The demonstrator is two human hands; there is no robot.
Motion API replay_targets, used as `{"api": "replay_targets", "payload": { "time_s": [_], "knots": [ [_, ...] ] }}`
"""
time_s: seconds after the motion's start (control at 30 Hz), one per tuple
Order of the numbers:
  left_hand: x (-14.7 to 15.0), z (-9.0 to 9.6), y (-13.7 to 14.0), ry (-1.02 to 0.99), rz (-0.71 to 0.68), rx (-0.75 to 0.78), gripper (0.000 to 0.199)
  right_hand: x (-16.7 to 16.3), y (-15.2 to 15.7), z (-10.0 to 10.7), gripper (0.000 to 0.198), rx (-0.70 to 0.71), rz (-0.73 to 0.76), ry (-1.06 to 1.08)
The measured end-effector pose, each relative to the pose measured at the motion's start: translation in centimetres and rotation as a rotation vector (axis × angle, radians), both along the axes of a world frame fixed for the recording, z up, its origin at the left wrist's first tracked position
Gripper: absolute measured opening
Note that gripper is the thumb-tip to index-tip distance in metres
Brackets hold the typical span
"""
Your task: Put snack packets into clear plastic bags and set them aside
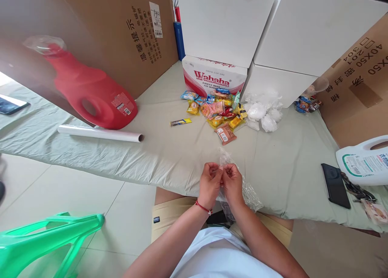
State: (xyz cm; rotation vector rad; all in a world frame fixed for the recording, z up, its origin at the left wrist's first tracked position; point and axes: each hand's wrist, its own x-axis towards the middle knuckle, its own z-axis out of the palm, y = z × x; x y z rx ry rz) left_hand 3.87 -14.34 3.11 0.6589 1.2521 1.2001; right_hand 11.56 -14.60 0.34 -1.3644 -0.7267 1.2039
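Observation:
My left hand (210, 181) and my right hand (233, 182) meet at the front edge of the cloth-covered table, fingertips pinched together on a clear plastic bag (249, 194). The bag's crumpled film pokes out beyond the fingers and hangs down past the table edge under my right wrist. Beyond my hands lies a brown snack packet (225, 134), at the near side of a heap of small wrapped snacks (216, 109). Next to the heap sits a cluster of whitish, filled clear plastic bags (264, 111). A thin yellow-and-dark packet (180, 122) lies apart on the left.
A Wahaha carton (214, 76) and white boxes (226, 23) stand behind the snacks. On the left are a red jug (95, 94) and a plastic-film roll (101, 133). At right lie a phone (335, 185), keys (359, 192) and a white bottle (365, 161). A green stool (45, 237) stands on the floor.

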Motion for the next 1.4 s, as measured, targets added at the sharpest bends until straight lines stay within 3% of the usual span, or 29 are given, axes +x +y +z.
{"api": "replay_targets", "payload": {
  "time_s": [0.2,0.37,0.5,0.63,0.77,0.9,1.03,1.13,1.23,1.3,1.4],
  "knots": [
    [-0.2,-0.5,0.7,-0.021,0.081,0.013,0.028,-0.6,0.4,1.4,0.035,-0.024,0.031,0.199],
    [-1.0,-1.6,3.6,0.218,0.219,0.041,0.017,0.2,0.7,2.7,0.045,-0.086,-0.037,0.368],
    [-3.3,-2.5,6.8,0.567,0.177,0.114,0.015,3.6,1.7,3.6,0.052,-0.129,-0.027,0.389],
    [-6.1,-2.2,9.2,0.903,-0.009,0.188,0.014,8.9,3.2,4.0,0.053,-0.181,0.059,0.283],
    [-7.4,-1.5,10.8,1.178,-0.210,0.102,0.020,13.5,4.8,3.9,0.054,-0.261,0.149,0.156],
    [-7.3,-1.2,12.0,1.368,-0.256,0.057,0.028,16.0,5.9,3.4,0.052,-0.264,0.185,-0.073],
    [-7.1,-1.6,12.4,1.389,-0.264,0.065,0.030,17.5,6.7,2.6,0.048,-0.257,0.216,-0.329],
    [-6.8,-2.0,12.3,1.362,-0.268,0.069,0.031,18.1,7.1,2.8,0.035,-0.170,0.117,-0.679],
    [-6.6,-2.4,12.0,1.315,-0.209,0.112,0.027,17.0,7.1,4.4,0.021,0.121,-0.059,-1.016],
    [-6.6,-2.6,11.7,1.280,-0.088,0.205,0.029,15.2,6.9,5.7,0.026,0.292,0.079,-1.016],
    [-6.7,-2.7,10.8,1.253,0.118,0.389,0.040,12.4,6.7,6.9,0.059,0.308,0.507,-0.839]
  ]
}}
